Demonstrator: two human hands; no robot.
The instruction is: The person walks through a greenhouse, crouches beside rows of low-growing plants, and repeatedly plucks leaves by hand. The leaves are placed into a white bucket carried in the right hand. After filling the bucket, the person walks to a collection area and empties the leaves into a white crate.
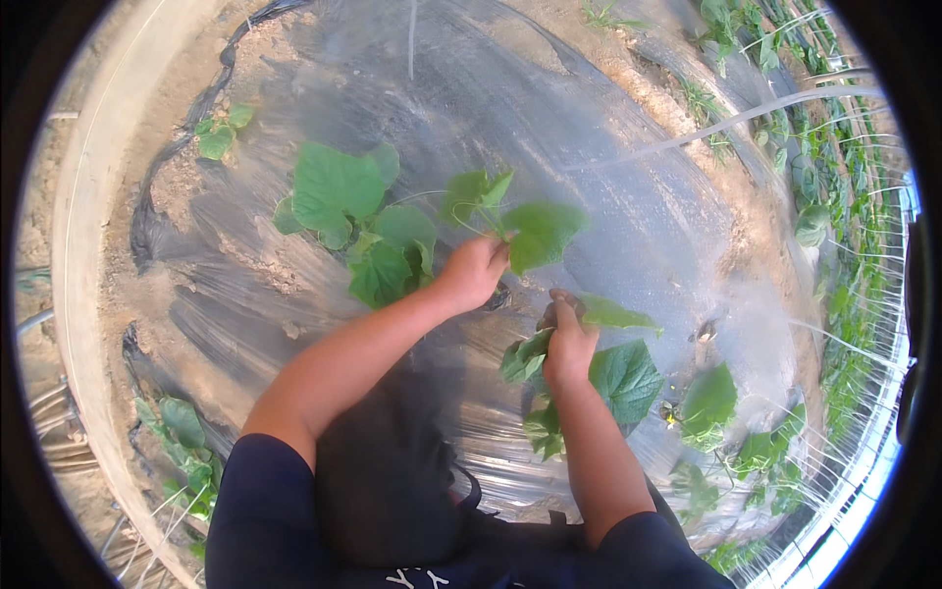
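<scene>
My left hand (478,272) is closed on the stem of a cucumber-like vine (544,230), just below its broad green leaves. A thin tendril curls above the fingers. Left of that hand grows a bushier clump of large leaves (340,180), partly behind my forearm. My right hand (570,342) is lower and to the right, with its fingers curled and darkened at the tips. A pale green leaf (622,313) sticks out from its grip. Darker leaves (627,379) hang around the wrist. What lies inside the right fist is hidden.
Dusty dark plastic mulch film (471,110) covers the bed, with bare soil along its edges. A pale curved border (81,243) runs down the left. More vines and strings (846,243) line the right. A small yellow flower (670,420) shows near lower-right leaves.
</scene>
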